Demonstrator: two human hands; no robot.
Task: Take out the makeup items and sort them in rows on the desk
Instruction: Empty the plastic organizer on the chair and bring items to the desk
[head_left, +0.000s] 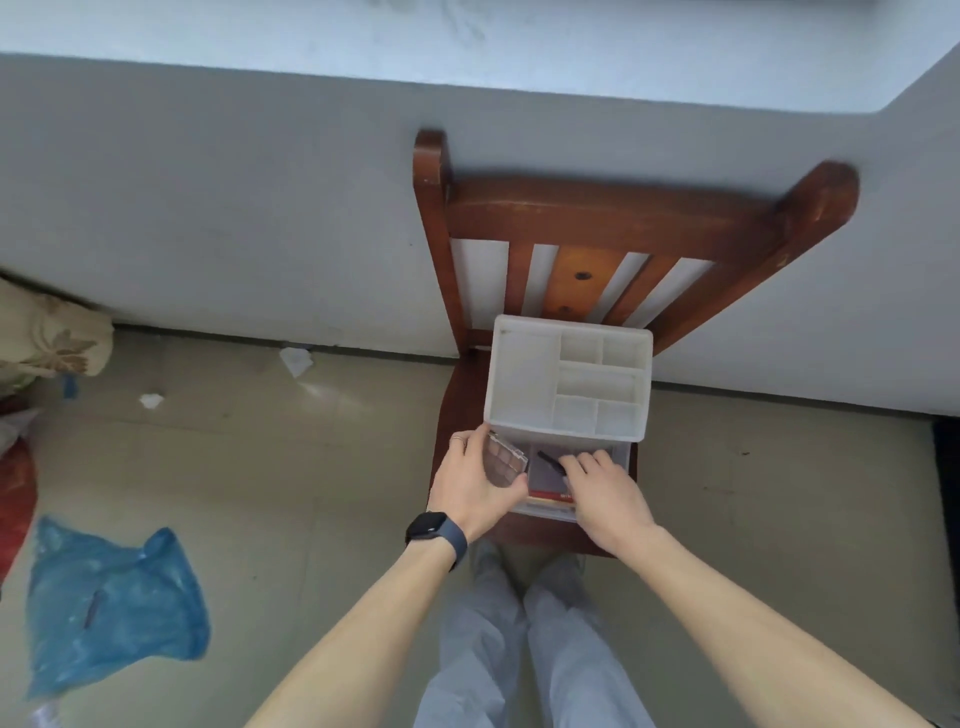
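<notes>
A white plastic organizer (524, 364) with bare top compartments stands on a brown wooden chair (597, 208). Its lower drawer (621, 457) is pulled out toward me. My left hand (470, 483) grips a clear eyeshadow palette (503, 460) with brownish pans, held tilted at the drawer's left edge. My right hand (602, 486) reaches into the drawer, its fingertips pinching a thin black stick (550, 461). Under it lies a dark flat case (545, 478) with a red edge. The rest of the drawer is hidden by my hands.
The chair stands against a grey wall (208, 208). A blue plastic bag (114, 603) lies on the floor at the left, with paper scraps (296, 359) and a patterned cushion (52, 338) beyond. My legs (519, 649) are below the chair seat.
</notes>
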